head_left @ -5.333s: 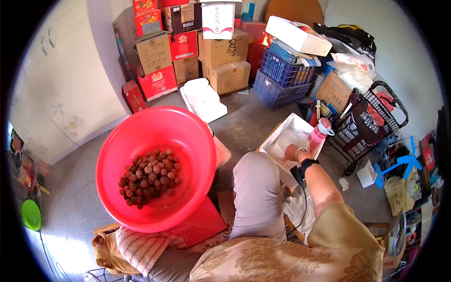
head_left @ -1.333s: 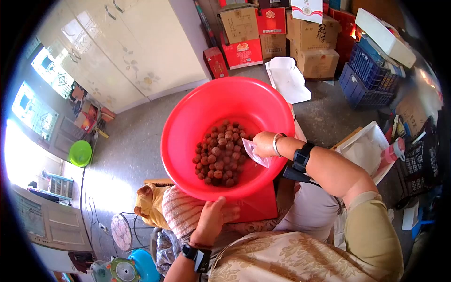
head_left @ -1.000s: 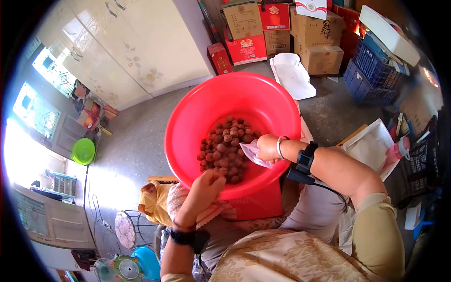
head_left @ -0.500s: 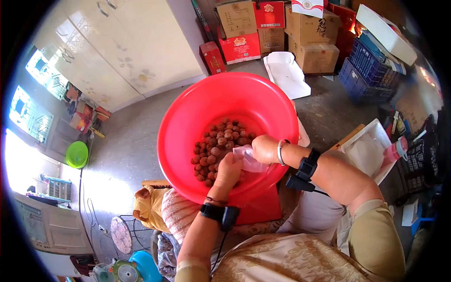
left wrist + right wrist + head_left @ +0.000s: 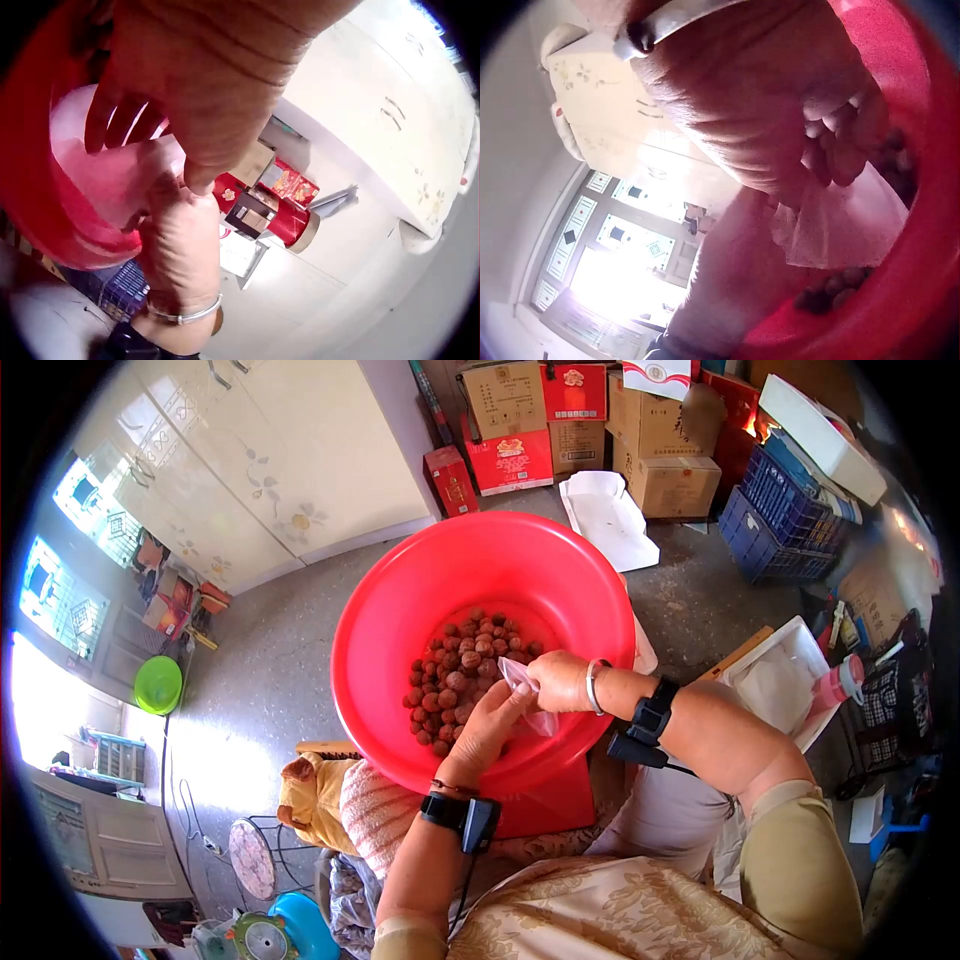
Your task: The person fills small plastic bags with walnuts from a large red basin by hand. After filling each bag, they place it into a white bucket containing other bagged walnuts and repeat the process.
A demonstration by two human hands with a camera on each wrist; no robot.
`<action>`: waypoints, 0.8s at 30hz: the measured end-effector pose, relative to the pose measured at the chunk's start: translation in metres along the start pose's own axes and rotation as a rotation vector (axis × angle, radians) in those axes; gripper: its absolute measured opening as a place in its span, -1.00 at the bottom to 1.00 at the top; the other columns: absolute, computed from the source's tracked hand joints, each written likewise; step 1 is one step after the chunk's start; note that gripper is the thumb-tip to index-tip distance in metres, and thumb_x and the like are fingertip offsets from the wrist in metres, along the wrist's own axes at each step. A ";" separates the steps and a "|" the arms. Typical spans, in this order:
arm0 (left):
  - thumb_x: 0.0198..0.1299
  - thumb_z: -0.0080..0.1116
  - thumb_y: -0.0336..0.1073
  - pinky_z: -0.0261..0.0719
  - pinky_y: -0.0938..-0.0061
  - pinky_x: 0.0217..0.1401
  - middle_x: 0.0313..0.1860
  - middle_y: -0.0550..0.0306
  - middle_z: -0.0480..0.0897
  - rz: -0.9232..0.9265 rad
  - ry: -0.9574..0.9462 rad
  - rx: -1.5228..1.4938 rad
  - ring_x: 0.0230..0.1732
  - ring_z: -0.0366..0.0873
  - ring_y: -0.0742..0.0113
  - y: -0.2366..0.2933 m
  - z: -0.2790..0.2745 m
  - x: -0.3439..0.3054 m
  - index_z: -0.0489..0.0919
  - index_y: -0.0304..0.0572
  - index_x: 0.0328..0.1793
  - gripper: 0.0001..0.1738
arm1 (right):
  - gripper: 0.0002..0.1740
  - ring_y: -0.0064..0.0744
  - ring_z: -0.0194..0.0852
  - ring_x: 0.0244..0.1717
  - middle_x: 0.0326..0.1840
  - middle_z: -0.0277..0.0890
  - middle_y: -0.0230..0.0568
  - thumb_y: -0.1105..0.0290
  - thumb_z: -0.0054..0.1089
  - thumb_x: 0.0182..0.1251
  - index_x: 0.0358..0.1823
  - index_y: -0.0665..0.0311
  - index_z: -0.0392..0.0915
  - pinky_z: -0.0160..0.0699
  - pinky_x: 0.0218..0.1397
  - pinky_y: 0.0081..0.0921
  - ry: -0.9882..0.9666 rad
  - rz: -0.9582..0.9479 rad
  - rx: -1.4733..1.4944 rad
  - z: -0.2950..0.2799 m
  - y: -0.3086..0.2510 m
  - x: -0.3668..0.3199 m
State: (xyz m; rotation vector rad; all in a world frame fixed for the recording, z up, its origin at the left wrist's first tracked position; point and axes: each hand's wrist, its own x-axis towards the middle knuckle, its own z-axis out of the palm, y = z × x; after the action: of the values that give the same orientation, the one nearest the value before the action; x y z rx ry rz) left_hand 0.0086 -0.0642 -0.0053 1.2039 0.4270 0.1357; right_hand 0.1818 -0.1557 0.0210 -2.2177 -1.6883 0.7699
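Note:
A clear plastic bag [image 5: 541, 722] is held between both hands over the red basin [image 5: 400, 590]. The right hand [image 5: 562, 680] pinches it from the right; in the right wrist view the bag [image 5: 847, 221] hangs under the curled fingers of the right hand [image 5: 757, 97]. The left hand [image 5: 485, 728] meets it from the left, thumb and fingers at the bag's edge. In the left wrist view the left hand [image 5: 202, 82] is above the right hand [image 5: 180, 247], their fingertips close together. Brown walnut-like balls [image 5: 455, 680] lie heaped in the basin below.
Right of the lap stands a white foam box [image 5: 790, 680] with a pink bottle [image 5: 838, 682]. Beyond the basin are a white foam tray [image 5: 608, 518], stacked cartons [image 5: 675, 485] and blue crates [image 5: 780, 530]. A green basin [image 5: 158, 685] is on the floor at left.
The right hand has come from the foam box to the basin with the bag. The left hand has left the basin's near rim and moved up and right to the bag, close against the right hand.

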 end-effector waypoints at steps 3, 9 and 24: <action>0.57 0.03 -0.17 0.74 0.40 -0.02 -0.06 0.18 0.68 -0.018 0.062 0.064 -0.10 0.67 0.37 -0.017 -0.011 0.009 0.55 -0.22 0.23 -0.69 | -0.67 0.11 0.75 -0.31 -0.42 0.69 0.15 0.23 0.16 0.37 -0.35 0.39 0.70 0.68 -0.17 -0.06 0.070 -0.019 0.028 0.012 0.011 0.010; 0.35 -0.07 -0.34 0.57 0.37 -0.47 -0.42 0.08 0.62 -0.173 0.281 0.546 -0.38 0.61 0.30 -0.022 -0.014 0.013 0.64 -0.26 0.02 -0.71 | -0.45 0.01 0.71 -0.48 -0.65 0.62 -0.02 0.03 0.14 0.47 -0.48 0.39 0.71 0.67 -0.20 -0.10 -0.065 0.134 0.129 -0.030 0.005 -0.002; 0.48 -0.02 -0.40 0.56 0.54 -0.37 -0.30 0.19 0.63 -0.141 0.111 -0.077 -0.43 0.53 0.42 -0.003 -0.011 -0.001 0.58 -0.19 0.08 -0.81 | -0.59 0.18 0.73 -0.08 -0.21 0.72 0.19 0.13 0.06 0.41 -0.21 0.31 0.77 0.66 0.07 0.01 0.137 0.064 -0.064 -0.028 -0.004 -0.010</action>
State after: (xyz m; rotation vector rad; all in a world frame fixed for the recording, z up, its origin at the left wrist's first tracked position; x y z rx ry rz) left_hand 0.0031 -0.0559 -0.0116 1.0901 0.5972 0.0965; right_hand 0.1922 -0.1607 0.0485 -2.3195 -1.6055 0.5716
